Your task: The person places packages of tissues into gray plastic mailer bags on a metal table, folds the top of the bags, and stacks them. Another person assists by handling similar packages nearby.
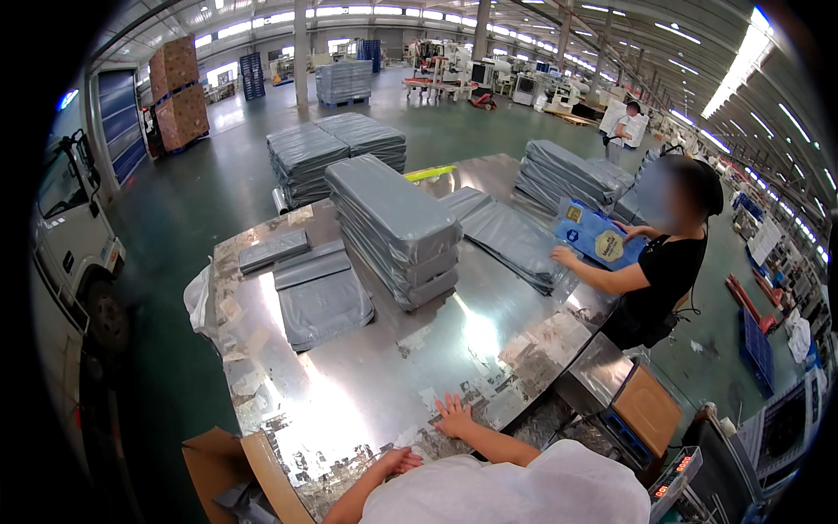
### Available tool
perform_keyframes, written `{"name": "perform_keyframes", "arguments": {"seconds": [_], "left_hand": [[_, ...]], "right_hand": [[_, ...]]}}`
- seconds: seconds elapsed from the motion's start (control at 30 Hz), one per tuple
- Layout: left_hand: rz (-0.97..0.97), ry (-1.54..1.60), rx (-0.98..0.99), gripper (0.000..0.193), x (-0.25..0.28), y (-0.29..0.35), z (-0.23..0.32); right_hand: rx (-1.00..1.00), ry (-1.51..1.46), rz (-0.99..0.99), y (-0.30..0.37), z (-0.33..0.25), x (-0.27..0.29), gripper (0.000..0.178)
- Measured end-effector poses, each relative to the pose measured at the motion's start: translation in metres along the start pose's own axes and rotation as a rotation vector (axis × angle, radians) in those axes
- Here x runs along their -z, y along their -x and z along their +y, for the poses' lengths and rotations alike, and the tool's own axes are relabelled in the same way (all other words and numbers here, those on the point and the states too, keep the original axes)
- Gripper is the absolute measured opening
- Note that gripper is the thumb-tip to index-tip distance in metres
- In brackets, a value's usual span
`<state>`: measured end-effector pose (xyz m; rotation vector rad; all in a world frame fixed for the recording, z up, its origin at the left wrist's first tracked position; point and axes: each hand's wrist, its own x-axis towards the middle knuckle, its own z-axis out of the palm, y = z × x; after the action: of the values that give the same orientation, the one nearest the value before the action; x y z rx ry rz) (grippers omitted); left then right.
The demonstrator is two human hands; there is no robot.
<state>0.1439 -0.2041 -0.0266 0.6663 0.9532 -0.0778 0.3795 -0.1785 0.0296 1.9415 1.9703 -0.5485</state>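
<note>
My left hand (399,460) rests at the near edge of the metal-topped table (393,367), its fingers loosely extended and holding nothing. To its right, my right hand (454,417) lies flat on the tabletop with its fingers spread. Ahead of both hands rises a tall stack of grey plastic-wrapped packs (393,218). Left of that stack lies a flat grey plastic bag (323,306), with a small folded grey bundle (273,251) behind it. Several flat grey bags (502,231) lie to the stack's right.
At the table's right side a co-worker (668,253) handles a blue printed bag (598,236). More grey stacks stand at the far right (559,175) and beyond the table (336,148). A cardboard box (231,472) is at lower left; a scale (646,410) stands right of me.
</note>
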Motion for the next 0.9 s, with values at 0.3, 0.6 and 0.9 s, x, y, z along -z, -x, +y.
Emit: {"name": "perform_keyframes", "arguments": {"seconds": [0.3,0.6,0.9], "left_hand": [[-0.019,0.017,0.001,0.046,0.008,-0.01,-0.007],[0.008,-0.007,0.041,0.046,0.003,-0.006,-0.002],[0.01,0.003,0.04,0.045,0.0,0.0,0.0]], "right_hand": [[0.01,-0.01,-0.015,0.002,-0.001,0.005,0.073],[0.005,-0.001,0.009,0.001,0.0,-0.001,0.073],[0.007,-0.018,0.008,0.0,0.0,0.0,0.073]]}}
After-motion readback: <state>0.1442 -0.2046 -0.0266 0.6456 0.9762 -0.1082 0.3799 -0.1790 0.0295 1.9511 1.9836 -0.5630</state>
